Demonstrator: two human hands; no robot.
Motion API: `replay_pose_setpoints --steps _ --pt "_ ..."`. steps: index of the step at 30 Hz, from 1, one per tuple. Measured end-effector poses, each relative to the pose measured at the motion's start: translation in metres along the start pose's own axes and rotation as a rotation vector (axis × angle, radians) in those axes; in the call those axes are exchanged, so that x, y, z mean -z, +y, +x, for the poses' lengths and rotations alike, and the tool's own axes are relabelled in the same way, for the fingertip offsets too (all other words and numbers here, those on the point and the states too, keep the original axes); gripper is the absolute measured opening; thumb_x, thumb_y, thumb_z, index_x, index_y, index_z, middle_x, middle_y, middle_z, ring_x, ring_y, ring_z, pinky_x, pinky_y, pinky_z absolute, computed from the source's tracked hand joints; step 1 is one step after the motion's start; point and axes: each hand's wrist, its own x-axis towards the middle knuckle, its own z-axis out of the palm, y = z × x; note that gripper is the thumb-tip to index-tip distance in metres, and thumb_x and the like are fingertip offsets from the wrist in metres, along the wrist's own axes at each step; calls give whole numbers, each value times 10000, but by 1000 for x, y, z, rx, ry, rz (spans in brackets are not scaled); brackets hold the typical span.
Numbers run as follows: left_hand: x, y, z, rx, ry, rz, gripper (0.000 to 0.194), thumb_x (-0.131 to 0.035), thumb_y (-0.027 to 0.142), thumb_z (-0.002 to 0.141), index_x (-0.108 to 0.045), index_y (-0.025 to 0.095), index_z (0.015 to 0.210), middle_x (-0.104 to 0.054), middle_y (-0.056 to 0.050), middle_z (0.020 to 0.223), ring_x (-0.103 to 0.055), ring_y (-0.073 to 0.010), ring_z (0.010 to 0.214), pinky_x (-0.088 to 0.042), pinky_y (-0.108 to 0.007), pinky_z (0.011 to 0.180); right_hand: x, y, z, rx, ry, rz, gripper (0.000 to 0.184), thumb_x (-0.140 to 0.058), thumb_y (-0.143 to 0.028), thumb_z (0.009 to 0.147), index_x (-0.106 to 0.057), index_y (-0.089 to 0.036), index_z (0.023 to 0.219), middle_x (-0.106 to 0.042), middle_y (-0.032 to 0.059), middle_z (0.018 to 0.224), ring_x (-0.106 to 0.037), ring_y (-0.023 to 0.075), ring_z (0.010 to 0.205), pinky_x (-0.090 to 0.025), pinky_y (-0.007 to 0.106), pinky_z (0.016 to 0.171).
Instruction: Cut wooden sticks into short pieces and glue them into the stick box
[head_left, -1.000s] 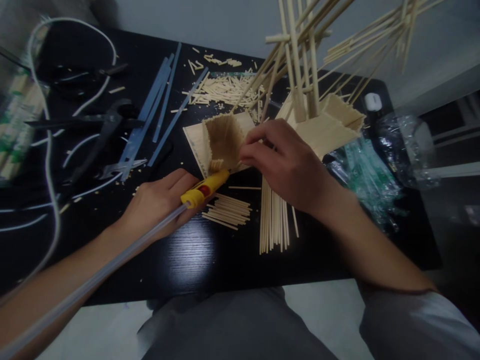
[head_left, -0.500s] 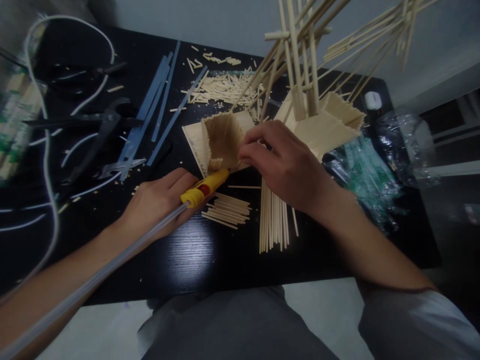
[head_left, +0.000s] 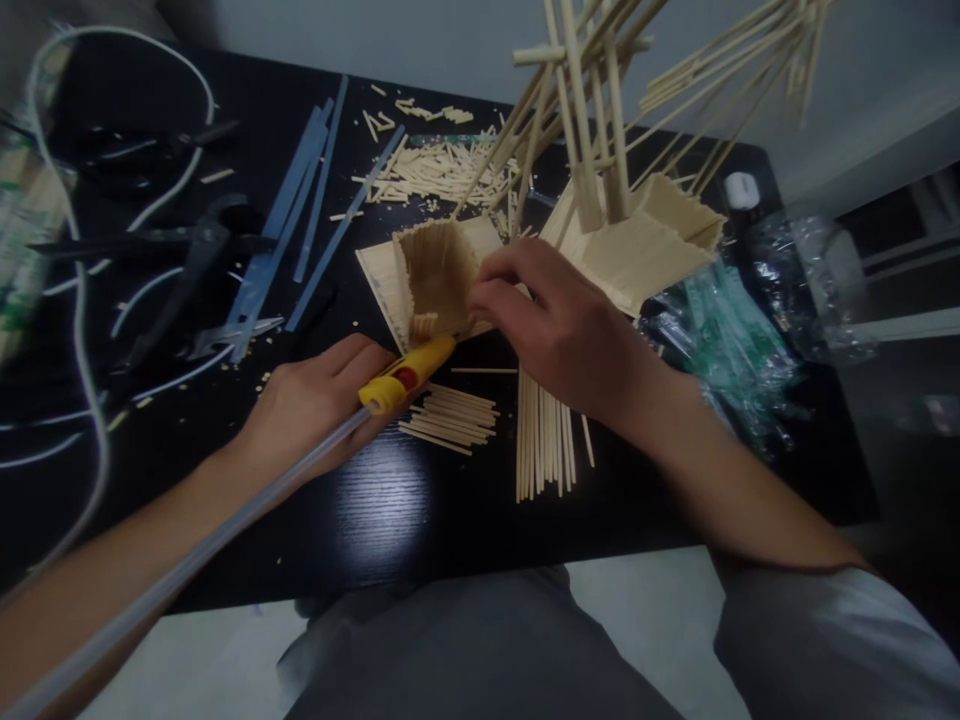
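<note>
My left hand (head_left: 326, 395) is closed around a yellow glue gun (head_left: 409, 373) with a clear glue stick (head_left: 247, 500) trailing from its back end. The gun's tip is at the near edge of a small box-like piece built of thin wooden sticks (head_left: 435, 275), which stands on a flat panel of sticks (head_left: 375, 275). At the right side of that piece, my right hand (head_left: 562, 320) has its thumb and fingers pinched together; what lies between the fingertips is hidden. Just below are a short pile of cut sticks (head_left: 454, 418) and a bundle of longer sticks (head_left: 546, 440).
A larger stick structure with tall rods (head_left: 637, 240) stands behind my right hand. Pliers (head_left: 202, 245), a white cable (head_left: 79, 230) and blue strips (head_left: 277, 230) lie at left. Cut stick bits (head_left: 442, 172) are heaped at the back, plastic wrapping (head_left: 750, 340) at right.
The whole view has shifted slightly left. Both hands and the glue gun keep nearly the same places against the stick box, with my right fingers still at its right side.
</note>
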Motion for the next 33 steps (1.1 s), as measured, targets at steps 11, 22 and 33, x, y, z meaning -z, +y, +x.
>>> replay_pose_setpoints --steps 11,22,33 --pt "0 2 2 37 -56 -32 280 -518 445 1030 -608 185 979 -643 -42 886 -629 -154 715 -417 -282 533 -3 4 1 84 34 5 274 -411 -106 1071 -659 -194 1147 -668 87 1119 -648 242 1104 -575 474 959" --pt "-1 1 0 94 -95 -56 283 -529 475 1012 -614 206 990 -655 -51 920 -635 -172 755 -424 -288 554 -1 11 0 116 31 30 286 -425 -130 1067 -683 -210 1159 -688 88 1125 -650 239 1083 -578 468 936" --pt "0 1 1 66 -73 -54 302 -520 473 1021 -613 188 992 -654 -49 911 -652 -170 741 -438 -287 551 1 12 1 120 37 44 275 -441 -131 1064 -685 -215 1160 -696 76 1081 -648 228 1077 -574 458 933"
